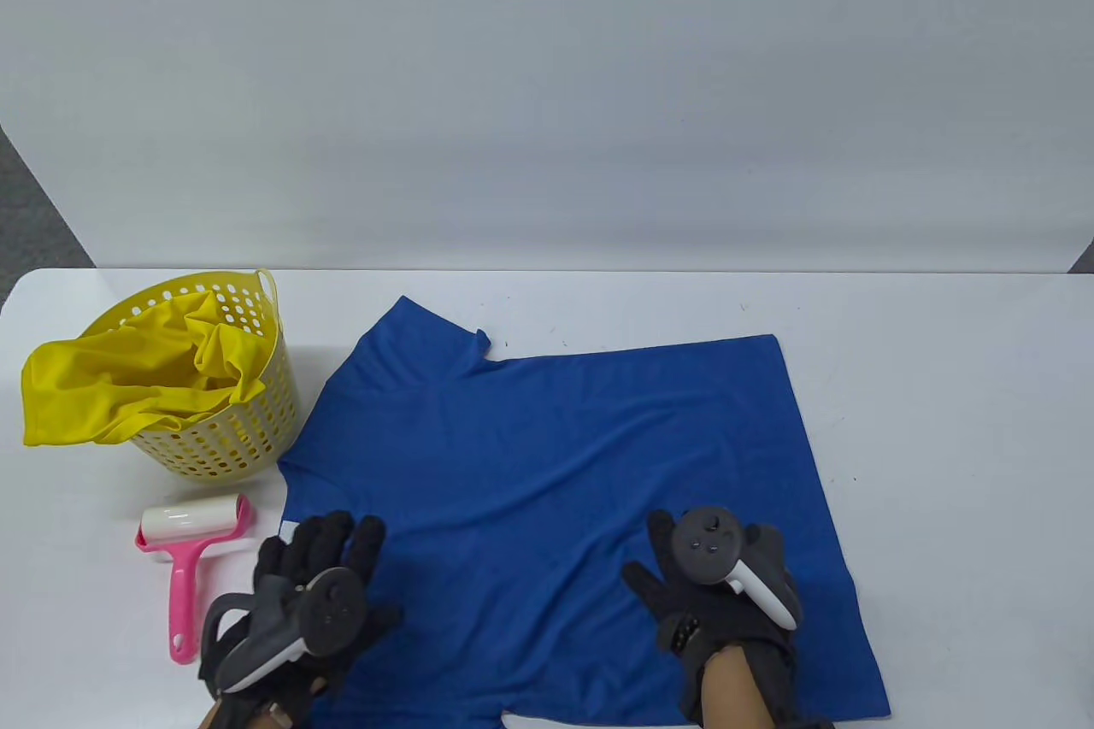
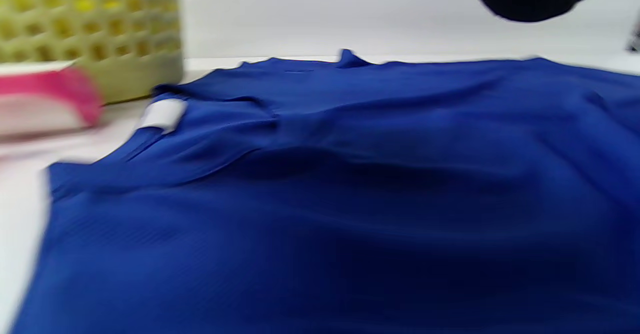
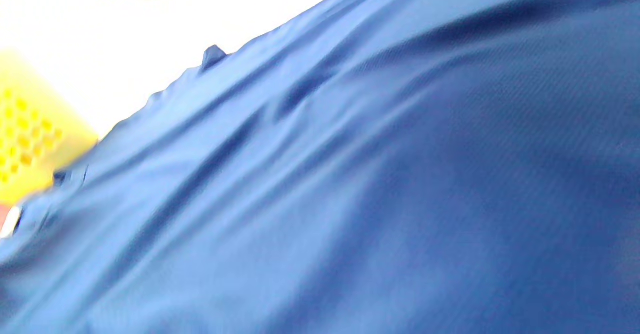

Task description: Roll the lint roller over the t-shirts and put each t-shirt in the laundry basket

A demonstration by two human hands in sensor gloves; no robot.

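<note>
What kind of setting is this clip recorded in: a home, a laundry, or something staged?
Most likely a staged recording bench, not a home: a bare white table against a plain pale backdrop, both hands in sensor gloves with trackers, left hand and right hand, and only a few props: blue t-shirt, laundry basket, lint roller.

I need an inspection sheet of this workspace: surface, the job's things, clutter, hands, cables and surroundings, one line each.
Surface: white table, a few small dark specks near the far edge.
Job's things: blue t-shirt spread flat on the table; yellow t-shirt in the yellow laundry basket, part hanging over the rim; pink lint roller lying on the table in front of the basket, untouched.
Clutter: nothing seen.
Hands: left hand and right hand rest on the blue t-shirt with fingers spread, no grip on anything.
Cables: nothing seen.
Surroundings: plain pale wall behind the table; grey floor at the left edge.
</note>
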